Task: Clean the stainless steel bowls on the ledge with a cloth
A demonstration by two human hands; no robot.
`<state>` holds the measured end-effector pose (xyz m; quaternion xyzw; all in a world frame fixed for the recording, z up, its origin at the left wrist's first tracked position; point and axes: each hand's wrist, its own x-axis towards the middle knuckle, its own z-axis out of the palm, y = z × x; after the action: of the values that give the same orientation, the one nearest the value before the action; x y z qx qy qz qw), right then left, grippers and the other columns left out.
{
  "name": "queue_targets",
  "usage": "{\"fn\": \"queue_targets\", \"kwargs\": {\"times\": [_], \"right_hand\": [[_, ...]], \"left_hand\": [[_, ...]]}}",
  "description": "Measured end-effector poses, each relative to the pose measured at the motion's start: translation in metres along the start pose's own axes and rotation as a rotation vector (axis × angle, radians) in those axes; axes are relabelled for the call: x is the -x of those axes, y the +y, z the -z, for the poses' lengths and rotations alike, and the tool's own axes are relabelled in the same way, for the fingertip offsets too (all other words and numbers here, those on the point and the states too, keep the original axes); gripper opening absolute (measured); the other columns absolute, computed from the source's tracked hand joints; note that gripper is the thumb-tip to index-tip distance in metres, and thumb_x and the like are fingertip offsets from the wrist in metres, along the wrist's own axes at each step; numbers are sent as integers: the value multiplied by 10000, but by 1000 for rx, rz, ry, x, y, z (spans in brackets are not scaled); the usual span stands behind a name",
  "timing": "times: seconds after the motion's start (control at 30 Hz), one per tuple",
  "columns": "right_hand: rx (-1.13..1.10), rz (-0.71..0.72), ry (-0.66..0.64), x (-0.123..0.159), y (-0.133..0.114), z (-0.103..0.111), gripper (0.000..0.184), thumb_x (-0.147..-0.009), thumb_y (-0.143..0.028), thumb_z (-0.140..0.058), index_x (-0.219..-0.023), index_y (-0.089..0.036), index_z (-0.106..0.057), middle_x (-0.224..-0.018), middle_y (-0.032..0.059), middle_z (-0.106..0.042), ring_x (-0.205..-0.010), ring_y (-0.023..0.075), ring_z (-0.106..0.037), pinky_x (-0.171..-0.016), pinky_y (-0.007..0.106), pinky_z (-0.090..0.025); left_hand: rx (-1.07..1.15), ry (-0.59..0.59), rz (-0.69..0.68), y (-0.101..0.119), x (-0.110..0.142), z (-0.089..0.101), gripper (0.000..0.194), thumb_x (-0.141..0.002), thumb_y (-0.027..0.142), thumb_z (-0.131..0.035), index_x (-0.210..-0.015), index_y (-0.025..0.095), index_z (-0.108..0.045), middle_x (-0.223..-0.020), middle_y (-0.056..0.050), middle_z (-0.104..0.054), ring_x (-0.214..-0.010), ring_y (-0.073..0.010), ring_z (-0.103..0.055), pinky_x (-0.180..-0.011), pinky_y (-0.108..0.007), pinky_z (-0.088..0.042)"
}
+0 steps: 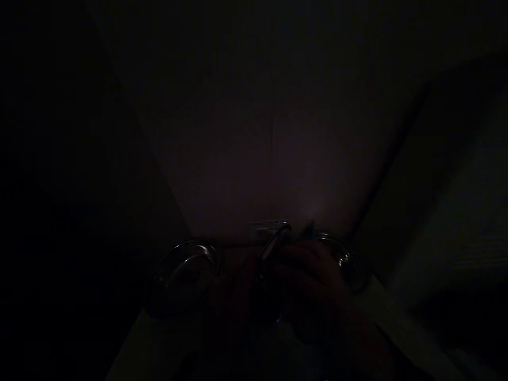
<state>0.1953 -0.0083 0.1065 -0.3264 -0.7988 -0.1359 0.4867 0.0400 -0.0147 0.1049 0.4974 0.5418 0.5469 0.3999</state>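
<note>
The view is very dark. My right hand [313,270] is curled against a tilted shiny metal bowl [273,244], with its fingers bent at the rim. On the bowl's other side a dim reddish shape looks like my left hand [234,293]; its fingers are lost in the dark. A small dark pointed piece [308,230], perhaps cloth, sticks up behind my right hand. To the left lies a round metal bowl [216,256]. Another shiny round bowl [344,260] is partly hidden behind my right hand.
Behind the bowls rises a plain wall [270,159], with a small shiny-edged fixture [268,228] low on it. A pale surface [135,344] lies under the bowls. Dark panels flank both sides, and a lighter slanted surface [468,211] stands at far right.
</note>
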Motion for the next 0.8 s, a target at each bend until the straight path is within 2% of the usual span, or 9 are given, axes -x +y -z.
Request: {"fn": "queue_targets", "kwargs": {"times": [0.13,0.23,0.37,0.53,0.7,0.8], "right_hand": [[32,-165,35,-1,11,2,259,-867,-131,-510,-1081,-220,-625,-983,68,-684,-883,209,-620,-725,370,-535],[15,-123,23,-2,7,2,261,-853,-140,-533,-1081,-221,-629,-997,69,-679,-907,216,-617,-728,370,-536],[-9,-20,4,-2,0,0,282,-841,-147,-544,-1103,-223,-615,-1053,73,-674,-983,241,-586,-775,408,-524],[55,-139,24,-2,7,-1,259,-871,-115,-519,-1107,-175,-608,-1033,100,-679,-927,222,-604,-749,375,-534],[24,-1,-13,1,2,-3,304,-837,-163,-583,-1139,-172,-611,-1128,109,-656,-1068,266,-551,-838,428,-509],[31,-66,7,0,6,-1,294,-869,-160,-547,-1155,-190,-607,-1118,100,-663,-1031,247,-580,-828,420,-521]], "left_hand": [[-6,37,-18,-1,0,1,293,-796,473,-633,-795,183,-673,-799,-43,-701,-764,-198,-671,-614,-283,-543],[-8,60,-26,0,-1,1,275,-699,496,-693,-687,222,-681,-722,-55,-719,-794,-262,-694,-558,-280,-539],[-15,68,-13,2,-1,2,273,-690,483,-678,-674,211,-689,-717,-63,-727,-810,-275,-702,-562,-286,-548],[-3,71,24,6,1,-1,256,-707,462,-668,-690,209,-698,-731,-63,-733,-769,-262,-702,-557,-283,-547],[14,49,84,12,0,-2,301,-787,481,-599,-719,207,-703,-711,-56,-725,-705,-220,-696,-540,-261,-542],[23,39,87,11,1,-1,250,-741,463,-662,-742,218,-715,-751,-56,-728,-771,-231,-700,-569,-259,-547]]}}
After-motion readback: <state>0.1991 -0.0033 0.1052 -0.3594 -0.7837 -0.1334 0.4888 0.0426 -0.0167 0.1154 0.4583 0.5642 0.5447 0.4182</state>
